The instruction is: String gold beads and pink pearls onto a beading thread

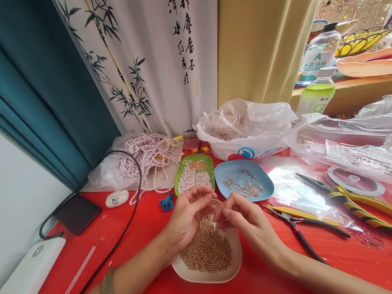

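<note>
My left hand (189,215) pinches one end of a thin, pale strand (217,201), which may be thread or wire. The fingertips of my right hand (246,215) close on the strand's other side. Both hands are over a white dish (213,278) full of small gold beads (207,250). Just beyond them stand a green dish (178,184) of pearly pink and gold beads and a blue dish (266,183) with small metal pieces. Whether a bead is on the strand is too small to tell.
Red-handled pliers (301,229) and larger yellow-black pliers (366,209) lie at right. Strings of pink beads (150,158) and a plastic bag (248,130) stand at the back. A black cable (140,173) loops near a phone (78,214) at left.
</note>
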`<state>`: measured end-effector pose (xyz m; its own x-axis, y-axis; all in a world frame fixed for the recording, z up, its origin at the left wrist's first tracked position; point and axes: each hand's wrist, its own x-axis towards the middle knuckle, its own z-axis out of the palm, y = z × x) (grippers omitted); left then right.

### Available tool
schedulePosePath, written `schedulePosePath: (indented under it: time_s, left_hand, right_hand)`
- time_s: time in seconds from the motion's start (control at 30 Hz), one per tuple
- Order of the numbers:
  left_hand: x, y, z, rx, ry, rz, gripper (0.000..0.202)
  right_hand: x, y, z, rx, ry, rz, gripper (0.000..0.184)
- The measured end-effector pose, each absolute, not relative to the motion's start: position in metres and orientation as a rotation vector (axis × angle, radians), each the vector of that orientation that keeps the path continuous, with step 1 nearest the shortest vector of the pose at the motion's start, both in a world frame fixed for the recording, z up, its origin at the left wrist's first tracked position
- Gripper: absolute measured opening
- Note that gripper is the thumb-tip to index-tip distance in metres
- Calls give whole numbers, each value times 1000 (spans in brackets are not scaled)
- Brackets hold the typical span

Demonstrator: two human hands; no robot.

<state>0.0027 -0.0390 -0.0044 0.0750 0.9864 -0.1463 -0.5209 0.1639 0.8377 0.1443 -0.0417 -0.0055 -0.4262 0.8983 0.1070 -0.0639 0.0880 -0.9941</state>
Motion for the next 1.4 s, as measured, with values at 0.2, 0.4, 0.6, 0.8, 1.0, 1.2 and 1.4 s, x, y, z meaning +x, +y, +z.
schedulePosePath:
  time_s: [0.2, 0.4, 0.6, 0.8, 1.0, 1.2, 1.4]
  left_hand:
    - [3, -40, -4, 701, 817, 1248, 11]
    - [1, -40, -6, 713, 818, 1225, 12]
    - [2, -40, -3, 744, 847, 1231, 11]
    - [3, -42, -4, 801, 893, 1278, 11]
    - [-3, -39, 1, 914, 944, 1263, 14]
    - [-32, -26, 15, 1491, 1261, 929, 8]
    - [-48, -26, 17, 1913, 1409, 524, 14]
  right_hand:
    - [144, -41, -4, -857, -1541, 1490, 13]
    - [144, -41, -3, -880, -1536, 1480, 12]
    - [144, -40, -3, -871, -1502, 1539, 13]
    - [144, -39, -6, -827, -1474, 1582, 14]
    - [145, -36, -8, -832, -1497, 1590, 19]
    - [146, -33, -10, -828, -1479, 1621, 21]
    - [146, -30, -10, -820, -1394, 1678, 21]
